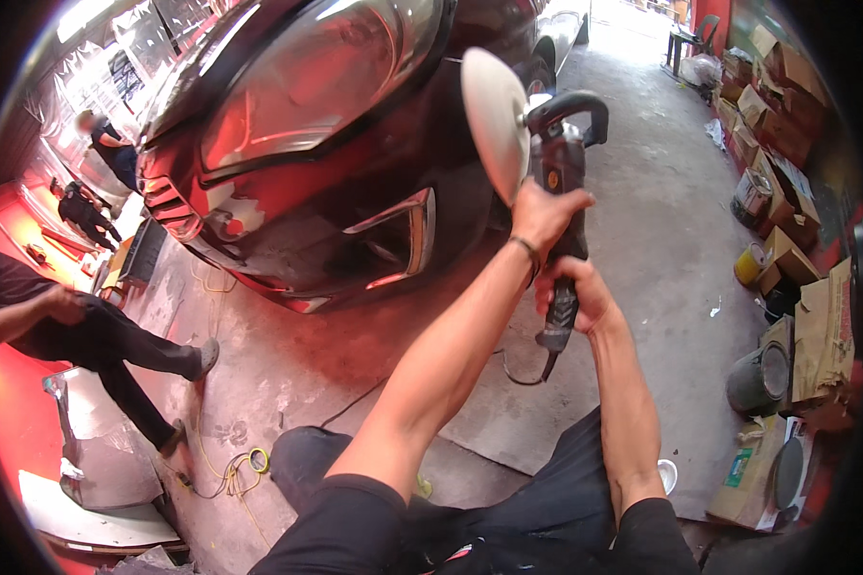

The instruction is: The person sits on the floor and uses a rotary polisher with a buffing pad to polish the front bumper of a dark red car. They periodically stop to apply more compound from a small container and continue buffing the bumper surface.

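Observation:
A black car polisher with a round whitish pad is held up at the front corner of a dark, glossy car. My left hand is closed around the polisher's body, behind the pad. Lower down, my right hand wraps round the rear handle, where the cord comes out. The pad stands on edge, its face toward the car's side by the headlight. Whether it touches the paint, I cannot tell. A looped front grip sticks out on the polisher's right.
Cardboard boxes, a dark bucket and a yellow can line the right side. The polisher's cord runs across the floor. At left stands a person in dark trousers, near yellow cables. Two more people are farther back.

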{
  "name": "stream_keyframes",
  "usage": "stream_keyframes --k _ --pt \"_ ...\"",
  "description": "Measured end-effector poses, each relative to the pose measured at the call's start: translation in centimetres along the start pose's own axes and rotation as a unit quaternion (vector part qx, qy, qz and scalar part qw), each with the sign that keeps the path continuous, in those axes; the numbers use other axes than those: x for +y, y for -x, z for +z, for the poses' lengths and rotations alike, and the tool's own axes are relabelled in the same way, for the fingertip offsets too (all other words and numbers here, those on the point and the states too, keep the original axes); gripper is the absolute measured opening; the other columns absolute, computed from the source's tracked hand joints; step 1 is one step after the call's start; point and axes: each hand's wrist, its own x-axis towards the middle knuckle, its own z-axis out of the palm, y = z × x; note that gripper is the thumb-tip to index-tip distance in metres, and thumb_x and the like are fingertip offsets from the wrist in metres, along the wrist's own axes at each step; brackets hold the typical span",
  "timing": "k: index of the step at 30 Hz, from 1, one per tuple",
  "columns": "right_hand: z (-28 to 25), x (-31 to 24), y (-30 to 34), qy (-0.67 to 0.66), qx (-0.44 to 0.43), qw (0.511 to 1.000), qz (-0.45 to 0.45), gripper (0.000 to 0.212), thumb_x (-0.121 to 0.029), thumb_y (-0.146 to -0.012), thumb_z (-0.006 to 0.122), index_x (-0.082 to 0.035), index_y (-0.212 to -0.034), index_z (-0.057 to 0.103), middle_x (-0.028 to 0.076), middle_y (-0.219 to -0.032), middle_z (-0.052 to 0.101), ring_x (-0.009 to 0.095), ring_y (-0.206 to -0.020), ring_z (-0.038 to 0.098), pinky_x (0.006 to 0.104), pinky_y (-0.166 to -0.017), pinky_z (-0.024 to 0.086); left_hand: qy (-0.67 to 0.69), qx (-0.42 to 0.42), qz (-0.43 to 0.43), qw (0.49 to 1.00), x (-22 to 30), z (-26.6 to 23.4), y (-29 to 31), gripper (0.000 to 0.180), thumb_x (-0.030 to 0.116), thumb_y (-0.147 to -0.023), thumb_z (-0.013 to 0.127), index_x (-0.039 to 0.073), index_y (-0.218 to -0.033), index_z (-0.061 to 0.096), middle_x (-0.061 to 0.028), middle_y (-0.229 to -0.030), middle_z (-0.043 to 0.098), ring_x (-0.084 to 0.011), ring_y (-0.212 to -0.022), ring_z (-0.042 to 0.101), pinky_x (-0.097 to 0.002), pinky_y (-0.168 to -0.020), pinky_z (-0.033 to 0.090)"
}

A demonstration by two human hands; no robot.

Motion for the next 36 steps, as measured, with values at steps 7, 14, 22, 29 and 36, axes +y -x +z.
stream_keyframes --k 7,14,22,29,36 --pt "-3.0 4.1 -4.1 -0.085 0.039 0.992 0.082 0.023 -0.025 -0.087 0.064 -0.003 -0.081 0.066 0.011 -0.069 0.064 0.026 -0.06 0.064 0.043 -0.058 0.058 -0.17 0.005 -0.1 0.98 -4.8 0.2 -3.0 0.056 0.04 -0.065 0.092 -0.005 -0.096 0.081 -0.0215 -0.095 0.082 -0.0314 -0.089 0.081 -0.0421 -0.082 0.063" --pt "-4.9 18.3 -0.9 -0.046 0.083 0.992 0.078 0.024 -0.025 -0.086 0.069 -0.001 -0.089 0.07 0.014 -0.07 0.067 0.027 -0.06 0.068 0.042 -0.057 0.057 -0.16 -0.009 -0.166 0.973 -12.8 -3.6 6.7 0.066 0.037 -0.072 0.089 -0.011 -0.115 0.073 -0.0215 -0.101 0.079 -0.0288 -0.092 0.079 -0.0392 -0.084 0.062" --pt "-3.4 18.2 0.4 -0.042 0.084 0.994 0.06 0.019 -0.021 -0.089 0.066 -0.002 -0.092 0.07 0.013 -0.069 0.067 0.027 -0.059 0.067 0.0417 -0.057 0.056 -0.173 0.032 -0.15 0.973 -12.8 -3.6 8.0 0.053 0.038 -0.069 0.089 -0.009 -0.091 0.076 -0.0226 -0.085 0.079 -0.031 -0.08 0.08 -0.0425 -0.074 0.062" --pt "-0.6 4.1 -3.9 -0.043 0.023 0.999 -0.019 0.015 -0.019 -0.088 0.067 -0.003 -0.086 0.069 0.011 -0.068 0.067 0.024 -0.056 0.065 0.0402 -0.056 0.057 -0.111 -0.043 -0.088 0.989 -3.8 -0.9 -2.6 0.045 0.031 -0.075 0.094 -0.003 -0.099 0.079 -0.0087 -0.09 0.076 -0.0183 -0.076 0.072 -0.0365 -0.069 0.058" --pt "-1.1 7.6 -3.8 -0.029 0.025 0.999 -0.029 0.015 -0.019 -0.085 0.07 -0.005 -0.08 0.069 0.01 -0.069 0.066 0.024 -0.058 0.066 0.0384 -0.057 0.054 -0.194 -0.011 -0.052 0.98 -5.8 -1.6 -0.7 0.051 0.037 -0.069 0.093 -0.005 -0.095 0.08 -0.0097 -0.087 0.078 -0.0194 -0.078 0.074 -0.0366 -0.075 0.059"
